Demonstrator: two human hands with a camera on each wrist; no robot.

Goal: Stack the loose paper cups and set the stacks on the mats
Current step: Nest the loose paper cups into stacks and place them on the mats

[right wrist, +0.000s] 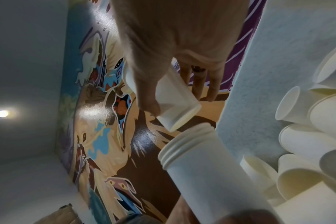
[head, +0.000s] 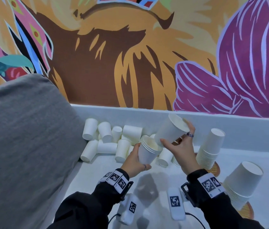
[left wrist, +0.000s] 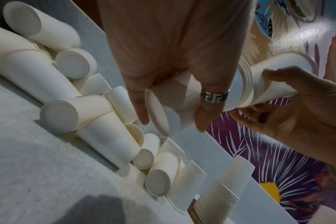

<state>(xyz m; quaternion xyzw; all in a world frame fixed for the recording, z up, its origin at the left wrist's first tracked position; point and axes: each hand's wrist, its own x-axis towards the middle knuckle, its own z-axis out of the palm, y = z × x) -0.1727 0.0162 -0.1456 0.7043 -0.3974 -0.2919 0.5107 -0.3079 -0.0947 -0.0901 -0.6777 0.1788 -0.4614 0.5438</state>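
White cups fill two stacks (head: 210,147) already on mats (head: 215,169), many loose cups (head: 107,141) remain on the surface (head: 97,176), while my left hand (head: 133,160) grips a short stack (head: 147,152) and my right hand (head: 182,145) holds a cup (head: 171,129) just above it.

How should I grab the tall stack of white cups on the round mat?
Wrap your fingers around the smooth side wall near the top of the tall upside-down stack of white paper cups, coming from the near side. The stack leans, and the ridged rims lower down are bumpy.
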